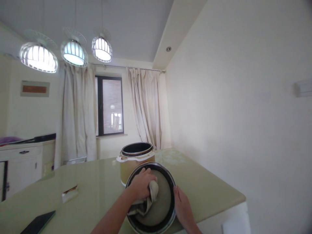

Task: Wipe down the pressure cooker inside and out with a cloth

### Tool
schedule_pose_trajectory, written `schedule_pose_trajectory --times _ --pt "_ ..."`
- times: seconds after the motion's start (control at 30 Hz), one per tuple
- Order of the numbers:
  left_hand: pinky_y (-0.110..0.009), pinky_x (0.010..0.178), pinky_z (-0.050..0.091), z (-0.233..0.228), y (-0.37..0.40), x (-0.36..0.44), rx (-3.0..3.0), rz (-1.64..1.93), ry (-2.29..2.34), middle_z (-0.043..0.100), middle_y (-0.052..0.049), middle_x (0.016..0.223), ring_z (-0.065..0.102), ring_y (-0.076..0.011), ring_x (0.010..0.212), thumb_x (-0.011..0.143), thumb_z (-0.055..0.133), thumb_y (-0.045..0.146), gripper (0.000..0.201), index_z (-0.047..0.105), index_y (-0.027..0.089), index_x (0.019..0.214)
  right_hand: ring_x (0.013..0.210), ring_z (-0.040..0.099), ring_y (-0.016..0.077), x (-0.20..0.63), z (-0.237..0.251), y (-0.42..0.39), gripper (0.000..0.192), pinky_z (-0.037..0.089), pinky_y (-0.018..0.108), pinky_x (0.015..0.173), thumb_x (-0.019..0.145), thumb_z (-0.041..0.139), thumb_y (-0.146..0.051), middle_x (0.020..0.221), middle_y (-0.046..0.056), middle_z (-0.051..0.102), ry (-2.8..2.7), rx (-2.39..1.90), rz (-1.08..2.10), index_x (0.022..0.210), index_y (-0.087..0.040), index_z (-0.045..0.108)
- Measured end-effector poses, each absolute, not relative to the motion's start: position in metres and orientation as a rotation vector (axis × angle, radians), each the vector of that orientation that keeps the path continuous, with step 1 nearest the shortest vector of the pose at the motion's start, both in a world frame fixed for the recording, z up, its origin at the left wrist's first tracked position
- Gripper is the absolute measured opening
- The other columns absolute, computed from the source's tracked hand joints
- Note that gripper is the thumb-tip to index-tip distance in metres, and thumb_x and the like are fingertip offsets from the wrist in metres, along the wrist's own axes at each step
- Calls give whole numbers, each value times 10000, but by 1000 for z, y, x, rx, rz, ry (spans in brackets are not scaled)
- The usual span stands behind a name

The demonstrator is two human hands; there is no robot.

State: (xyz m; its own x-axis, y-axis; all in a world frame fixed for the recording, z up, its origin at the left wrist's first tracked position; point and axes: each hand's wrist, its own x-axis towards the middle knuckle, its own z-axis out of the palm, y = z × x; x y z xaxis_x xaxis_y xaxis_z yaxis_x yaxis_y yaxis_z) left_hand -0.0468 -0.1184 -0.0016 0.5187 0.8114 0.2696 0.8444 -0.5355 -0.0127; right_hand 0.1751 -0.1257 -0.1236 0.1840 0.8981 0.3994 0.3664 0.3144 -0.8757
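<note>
A round inner pot (162, 198) with a shiny rim, a black band inside and a grey bottom is tilted towards me at the table's near edge. My left hand (142, 183) is closed around a crumpled light cloth (153, 191), which presses against the pot's inside. The fingertips are partly hidden by the cloth. On the right side, my right hand (182, 206) grips the pot's rim, thumb at the edge and the other fingers behind it. Just behind the pot stands a cream-coloured cooker body (125, 167) with its top uncovered and a dark interior, partly covered by the pot.
The pale green table (97, 182) reaches back towards the curtains and window. A dark flat object (38, 223) lies at its front left, and a small white-and-brown packet (70, 194) lies beyond that. A wall (231, 113) stands to the right; pendant lamps (74, 53) hang at upper left.
</note>
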Motion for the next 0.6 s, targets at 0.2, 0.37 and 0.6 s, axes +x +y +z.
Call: schedule_pose_trajectory --times 0.2,0.37,0.6 --pt "-405 934 544 -16 -126 3 -2335 -488 -1651 557 -112 1378 475 -332 1301 803 614 170 489 658 289 1275 1014 733 297 175 -119 -133 666 526 395 933 1000 227 -714 1035 158 777 -1427 -1275 509 944 -233 684" --pt "-467 995 547 -17 -140 26 -2685 -344 -1257 651 -97 1223 573 -317 1198 755 682 262 339 730 293 1090 900 724 291 179 -118 -134 638 521 392 831 1014 198 -698 919 139 765 -1440 -1311 454 870 -253 631" --pt "-444 930 589 8 -132 -33 -3009 65 -1208 765 -37 906 714 -280 905 610 749 181 316 830 326 878 851 700 266 175 -117 -135 617 520 381 810 1030 209 -685 864 106 742 -1437 -1281 459 832 -250 598"
